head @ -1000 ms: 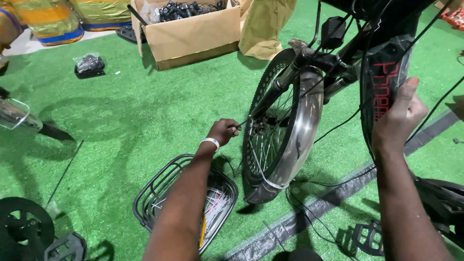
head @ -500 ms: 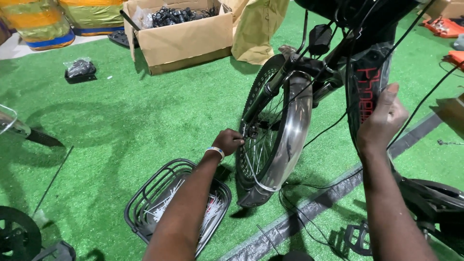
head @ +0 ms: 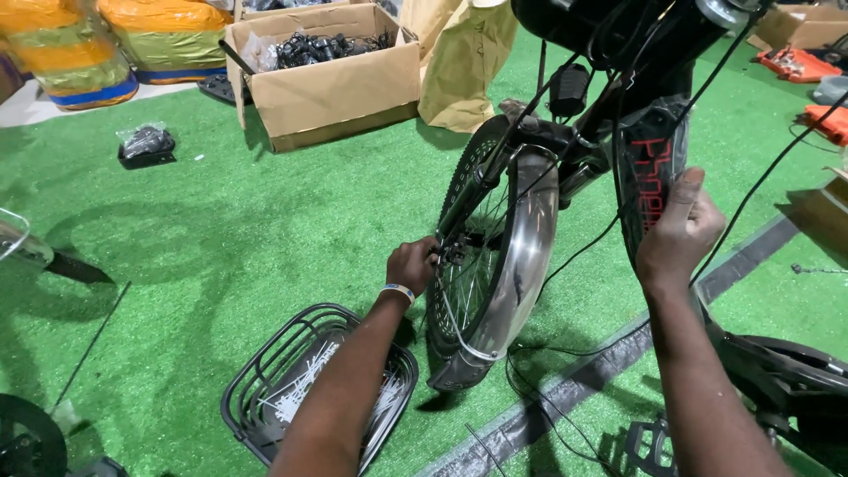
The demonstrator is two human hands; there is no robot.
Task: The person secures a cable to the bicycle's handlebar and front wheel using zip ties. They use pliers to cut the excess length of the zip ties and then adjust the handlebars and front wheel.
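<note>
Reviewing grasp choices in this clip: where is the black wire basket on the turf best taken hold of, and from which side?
Probably the basket by its thick top rim at the near-left edge, coming from above. It lies open side up beside the front wheel, with loose white ties inside. The left hand and forearm cross its right side; the right hand rests on the frame.
</note>
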